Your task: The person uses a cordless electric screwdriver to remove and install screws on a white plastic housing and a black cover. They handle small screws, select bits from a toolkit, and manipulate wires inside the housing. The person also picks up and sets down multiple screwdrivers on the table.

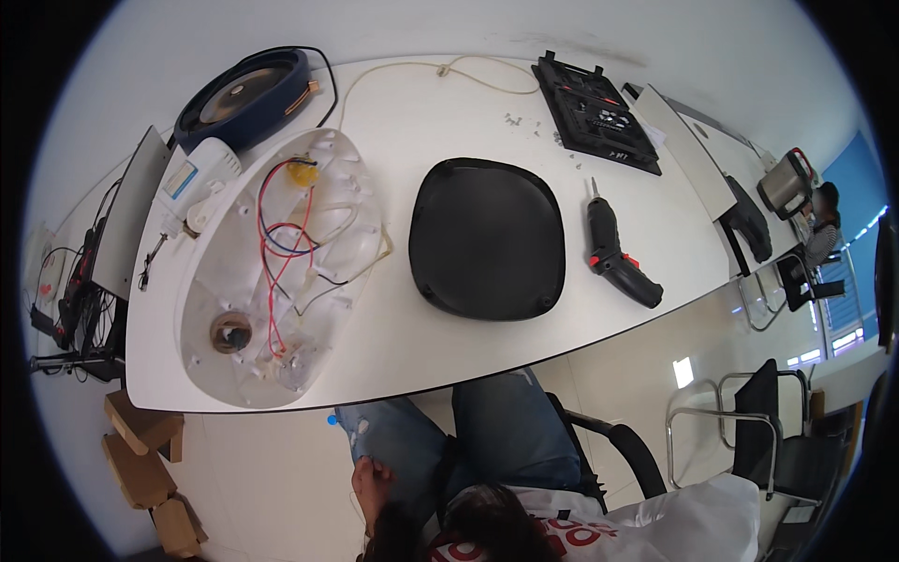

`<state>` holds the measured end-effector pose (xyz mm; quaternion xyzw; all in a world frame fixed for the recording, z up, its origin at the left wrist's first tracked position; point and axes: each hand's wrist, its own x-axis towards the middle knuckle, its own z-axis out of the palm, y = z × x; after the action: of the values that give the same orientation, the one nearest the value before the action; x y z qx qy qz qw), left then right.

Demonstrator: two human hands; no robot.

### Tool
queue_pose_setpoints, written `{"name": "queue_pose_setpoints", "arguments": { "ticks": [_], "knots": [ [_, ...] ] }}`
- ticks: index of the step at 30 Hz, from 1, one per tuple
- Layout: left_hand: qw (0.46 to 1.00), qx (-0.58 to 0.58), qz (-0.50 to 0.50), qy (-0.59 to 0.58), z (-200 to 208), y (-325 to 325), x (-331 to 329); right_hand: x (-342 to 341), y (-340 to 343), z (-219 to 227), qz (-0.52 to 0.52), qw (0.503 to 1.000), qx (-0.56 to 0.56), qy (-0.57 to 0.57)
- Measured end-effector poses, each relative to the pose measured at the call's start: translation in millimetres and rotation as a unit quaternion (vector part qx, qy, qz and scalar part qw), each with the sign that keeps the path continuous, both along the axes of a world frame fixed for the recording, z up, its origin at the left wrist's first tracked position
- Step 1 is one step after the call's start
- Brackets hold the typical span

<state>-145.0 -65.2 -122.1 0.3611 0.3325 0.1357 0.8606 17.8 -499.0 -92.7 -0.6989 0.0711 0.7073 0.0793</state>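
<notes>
My left hand (373,482) rests low on my jeans at the left thigh, its fingers loosely bent and apart, with nothing visible in it. My right hand is not in view. On the table in front of me lies a black, rounded-square shallow tray or cover (489,239). To its right is a black cordless screwdriver (613,248) with red buttons and a bit at its tip. To its left sits an open white plastic housing (220,281), with red, blue and black wires (290,239) loose inside it.
A black tool case (599,117) lies open at the back right, near scattered screws (512,120). A dark blue round appliance part (245,98) stands at the back left. A beige cord (393,66) runs along the back. Cardboard boxes (140,464) are on the floor; chairs (758,421) stand right.
</notes>
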Motion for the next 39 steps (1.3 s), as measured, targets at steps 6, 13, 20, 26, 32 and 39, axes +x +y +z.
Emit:
{"name": "queue_pose_setpoints", "arguments": {
  "ticks": [6, 13, 20, 26, 32, 39],
  "knots": [
    [0.996, 0.069, -0.061, -0.014, 23, -7, 9, -12, 6, 28, 0.061, 0.998, 0.016, 0.023],
    [0.976, 0.154, -0.154, -0.027, 65, -28, 23, -21, 65, 170, 0.265, 0.926, 0.266, -0.041],
    [0.952, 0.220, -0.194, -0.085, 159, -67, 76, 147, 108, 250, 0.035, 0.607, 0.271, -0.746],
    [0.925, 0.302, -0.197, -0.124, 171, -93, 88, 351, 108, 180, -0.330, 0.764, 0.256, -0.492],
    [0.801, 0.545, -0.173, -0.180, 192, -101, 119, 372, 129, 138, -0.274, 0.747, 0.383, -0.469],
    [0.649, 0.666, -0.122, -0.346, 203, -151, 244, 356, 141, 128, -0.303, 0.666, 0.415, -0.540]
  ]
}}
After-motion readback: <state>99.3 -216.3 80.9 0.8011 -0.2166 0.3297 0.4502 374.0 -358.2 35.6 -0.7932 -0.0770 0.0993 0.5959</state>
